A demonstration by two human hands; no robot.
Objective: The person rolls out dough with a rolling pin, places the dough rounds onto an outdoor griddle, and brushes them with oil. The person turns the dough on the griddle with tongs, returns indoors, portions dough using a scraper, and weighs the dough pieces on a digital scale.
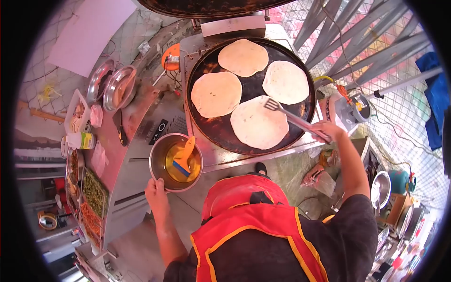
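My left hand (157,193) grips the near rim of a steel pot (154,167) that holds yellow oil and an orange-handled brush with a blue head (184,157). My right hand (324,131) is closed around the handle of a slotted spatula (296,120). Its blade rests on or just over the nearest flatbread (258,127); I cannot tell whether they touch. Three more flatbreads lie on the round black griddle (252,87): one at left (216,95), one at the back (243,57) and one at right (285,82).
The raised griddle lid (211,7) hangs at the back. A counter at left bears steel bowls (120,89), a knife (122,134) and trays of chopped green (95,190) and orange (90,218) food. At right stand a gas cylinder (399,182) and a steel bowl (383,185).
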